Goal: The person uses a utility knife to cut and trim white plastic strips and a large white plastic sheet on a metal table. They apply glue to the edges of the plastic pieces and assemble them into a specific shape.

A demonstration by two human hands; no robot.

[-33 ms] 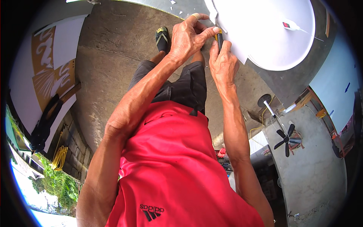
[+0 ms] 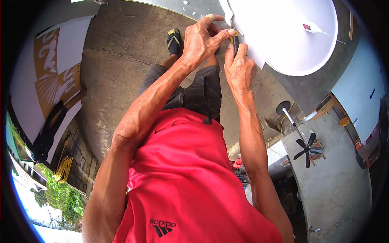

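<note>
My right hand (image 2: 240, 71) is closed round the yellow-and-black utility knife (image 2: 236, 42), near the top middle of the view. My left hand (image 2: 201, 42) is just above and left of it, fingers bent, thumb at the knife's front end and blade; what its fingertips grip is hard to make out. A narrow white piece (image 2: 227, 14) lies by the blade at the edge of a large white round board (image 2: 289, 44). On that board is a white bottle with a thin nozzle (image 2: 312, 27).
Small white scraps (image 2: 185, 2) lie on a grey worktop (image 2: 162, 5). A pedestal fan (image 2: 306, 150) stands at right beside a pale blue panel (image 2: 356, 93). Cut brown-and-white boards (image 2: 56, 60) and a coiled yellow cord (image 2: 64, 168) are at left. My sandalled foot (image 2: 173, 42) rests on concrete.
</note>
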